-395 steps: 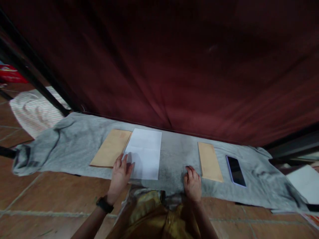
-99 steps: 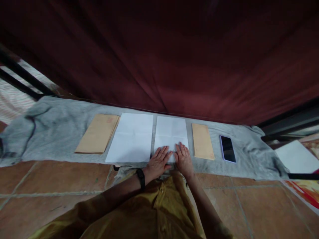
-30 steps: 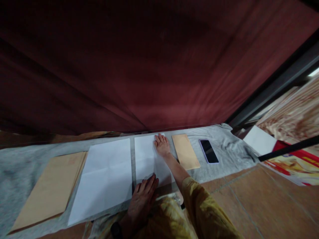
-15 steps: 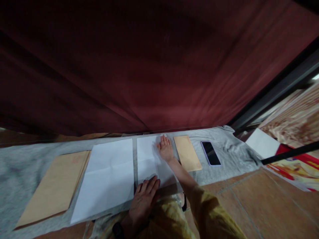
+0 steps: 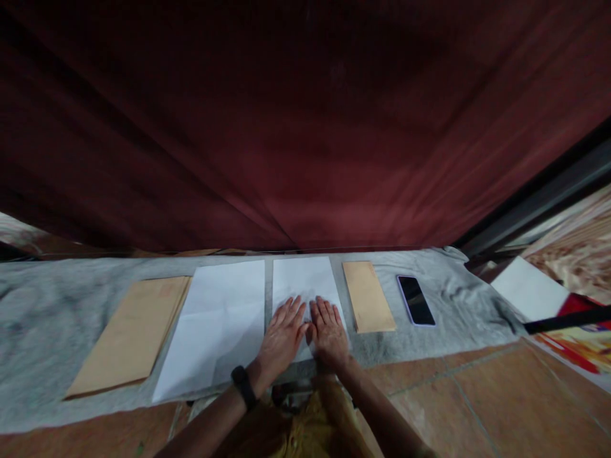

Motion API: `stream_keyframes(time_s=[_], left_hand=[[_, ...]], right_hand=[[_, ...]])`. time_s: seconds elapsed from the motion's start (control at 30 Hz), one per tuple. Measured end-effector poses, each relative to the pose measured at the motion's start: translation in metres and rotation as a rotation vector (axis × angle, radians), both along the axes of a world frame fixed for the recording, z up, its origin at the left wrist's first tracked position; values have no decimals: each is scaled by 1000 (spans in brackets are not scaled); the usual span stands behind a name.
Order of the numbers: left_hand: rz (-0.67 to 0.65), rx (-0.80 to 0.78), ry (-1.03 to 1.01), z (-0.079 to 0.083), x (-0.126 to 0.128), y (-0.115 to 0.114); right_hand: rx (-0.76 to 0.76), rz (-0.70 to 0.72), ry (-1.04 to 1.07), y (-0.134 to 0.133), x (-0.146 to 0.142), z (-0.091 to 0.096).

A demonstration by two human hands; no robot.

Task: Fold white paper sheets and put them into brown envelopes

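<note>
We have the left hand (image 5: pixel 283 332) and the right hand (image 5: pixel 329 332) palm down, side by side, on a smooth white rectangular sheet of paper (image 5: pixel 303 277). The fingers of both are stretched flat with only narrow gaps among them, pointing away from the body; they pinch nothing, and the thumbs come together between the hands, though we cannot tell whether they touch. The sheet runs under both palms and on past the fingertips, its far part uncovered; whether it is one layer or several we cannot tell.

Left of the left fingers, across a narrow strip of soft grey cloth (image 5: pixel 451 305), we see a second white paper sheet with a faint crease (image 5: pixel 217 324), and farther left a flat stack of tan paper envelopes (image 5: pixel 131 337). Just right of the right fingers lies a narrow tan paper envelope (image 5: pixel 368 296), and beyond it a dark-screened phone with a pale purple edge (image 5: pixel 415 302).

We judge the step in hand to be pressing and flattening the sheet under the fingers. In our view, the next move calls for light, even pressure; if an edge is to be lifted, we would want one hand anchoring while the other comes free, since both palms bear on the paper and could drag or wrinkle it against the soft cloth
</note>
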State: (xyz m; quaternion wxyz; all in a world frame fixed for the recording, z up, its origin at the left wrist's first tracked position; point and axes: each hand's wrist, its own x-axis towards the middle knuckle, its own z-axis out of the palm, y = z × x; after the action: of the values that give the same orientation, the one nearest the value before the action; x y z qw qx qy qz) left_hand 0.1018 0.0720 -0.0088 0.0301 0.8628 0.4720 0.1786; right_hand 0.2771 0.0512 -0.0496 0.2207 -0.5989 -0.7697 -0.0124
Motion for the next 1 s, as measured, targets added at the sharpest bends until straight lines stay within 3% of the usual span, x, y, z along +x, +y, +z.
stream_keyframes(time_s=[0.17, 0.33, 0.53, 0.83, 1.0], left_hand=[[89, 0, 65, -9, 11, 48], [149, -10, 91, -30, 7, 50], [153, -49, 118, -26, 6, 25], [-67, -36, 161, -31, -3, -58], [-97, -43, 209, -27, -11, -67]], right_hand=[[-6, -35, 16, 2, -5, 1], [-25, -42, 33, 1, -4, 1], [-46, -25, 23, 0, -1, 4], [-81, -5, 11, -6, 8, 5], [-102, 35, -8, -28, 28, 7]])
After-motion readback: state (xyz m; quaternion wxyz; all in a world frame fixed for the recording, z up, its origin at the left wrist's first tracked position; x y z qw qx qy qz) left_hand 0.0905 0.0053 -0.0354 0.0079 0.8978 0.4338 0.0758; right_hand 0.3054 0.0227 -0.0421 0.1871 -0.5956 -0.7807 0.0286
